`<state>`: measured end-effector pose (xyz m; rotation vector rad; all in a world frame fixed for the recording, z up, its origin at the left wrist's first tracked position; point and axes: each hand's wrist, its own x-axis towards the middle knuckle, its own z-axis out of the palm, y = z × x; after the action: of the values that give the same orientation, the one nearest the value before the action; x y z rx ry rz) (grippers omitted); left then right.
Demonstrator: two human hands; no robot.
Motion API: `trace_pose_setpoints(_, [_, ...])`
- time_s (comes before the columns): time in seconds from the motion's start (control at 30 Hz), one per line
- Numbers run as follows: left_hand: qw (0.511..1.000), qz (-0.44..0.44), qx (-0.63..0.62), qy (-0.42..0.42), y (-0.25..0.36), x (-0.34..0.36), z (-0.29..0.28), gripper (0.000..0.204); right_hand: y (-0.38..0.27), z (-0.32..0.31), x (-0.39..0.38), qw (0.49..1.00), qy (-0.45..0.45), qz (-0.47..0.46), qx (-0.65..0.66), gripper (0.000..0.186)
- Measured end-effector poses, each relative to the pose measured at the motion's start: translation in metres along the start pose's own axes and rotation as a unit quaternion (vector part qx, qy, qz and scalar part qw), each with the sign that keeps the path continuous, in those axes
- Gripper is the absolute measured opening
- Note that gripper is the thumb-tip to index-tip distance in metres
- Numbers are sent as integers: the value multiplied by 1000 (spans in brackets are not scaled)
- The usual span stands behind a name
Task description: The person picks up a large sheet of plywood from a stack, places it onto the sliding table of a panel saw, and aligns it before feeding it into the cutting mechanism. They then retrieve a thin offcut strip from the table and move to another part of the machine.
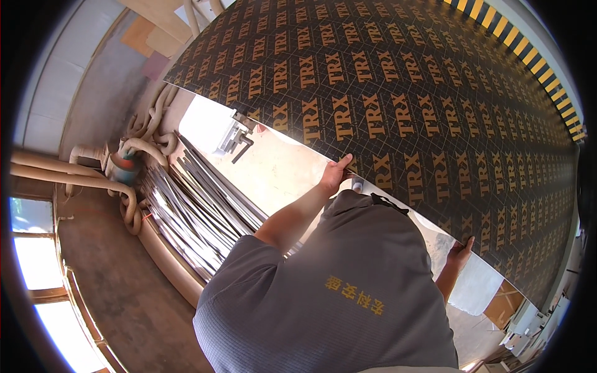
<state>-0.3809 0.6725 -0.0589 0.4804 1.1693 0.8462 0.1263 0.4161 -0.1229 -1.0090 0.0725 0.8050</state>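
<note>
A large flat board (398,81), covered with dark film bearing repeated orange lettering, spreads out in front of me. My left hand (334,175) is closed on its near edge, thumb on top and the other fingers mostly hidden below. Farther right along that edge, my right hand (461,251) grips the board as well, its thumb over the top face. The edge runs slantwise past my grey shirt (329,280), close to my belly. What supports the board from underneath is hidden.
A yellow-and-black striped beam (497,26) crosses beyond the board. Left of me, a metal bracket with a dark handle (239,143) juts out by the board's edge. Long thin strips (199,199) lie bundled on the floor, with beige hoses (158,118) behind them.
</note>
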Motion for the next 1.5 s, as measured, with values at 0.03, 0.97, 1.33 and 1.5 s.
trace_pose_setpoints(0.03, [1000, 0, -1, -2, 0, 0, 0, 36, 0, -2, 1, 1000, 0, 0, 0, 38])
trace_pose_setpoints(0.97, [1000, 9, 8, -16, -8, 6, -9, 37, 0, 4, -6, 1000, 20, 5, 1, 42])
trace_pose_setpoints(1.33, [991, -56, 72, -99, 8, 7, -19, 47, -5, 0, -8, 999, -39, 13, -8, 38])
trace_pose_setpoints(1.5, [896, -64, 299, -323, 77, -34, -19, 50, -49, 1, -36, 927, -35, 284, -245, 48])
